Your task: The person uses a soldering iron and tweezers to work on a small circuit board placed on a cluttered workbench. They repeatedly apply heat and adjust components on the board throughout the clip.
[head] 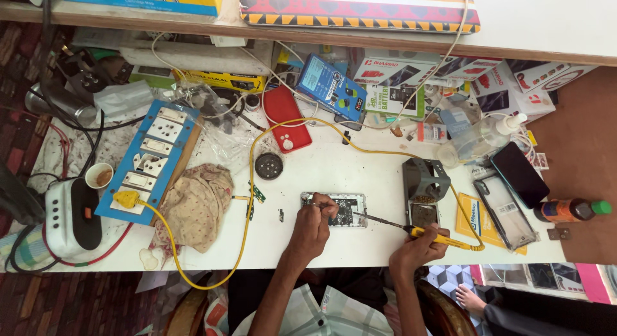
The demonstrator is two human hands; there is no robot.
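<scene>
On a cluttered white workbench (360,175), an opened phone (335,209) lies near the front edge, just left of a soldering-iron stand (425,185). The left hand (313,228) pinches a thin tool against the phone's board while the right hand (421,245) grips a yellow soldering iron (411,230), tip at the phone's right end. This looks like soldering in progress; the next touch calls for a steady tip and a firmly held part

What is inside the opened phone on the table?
The opened phone shows circuitry and metal parts, touched by the soldering iron tip. The left hand covers its left end, hiding what lies there.
</scene>
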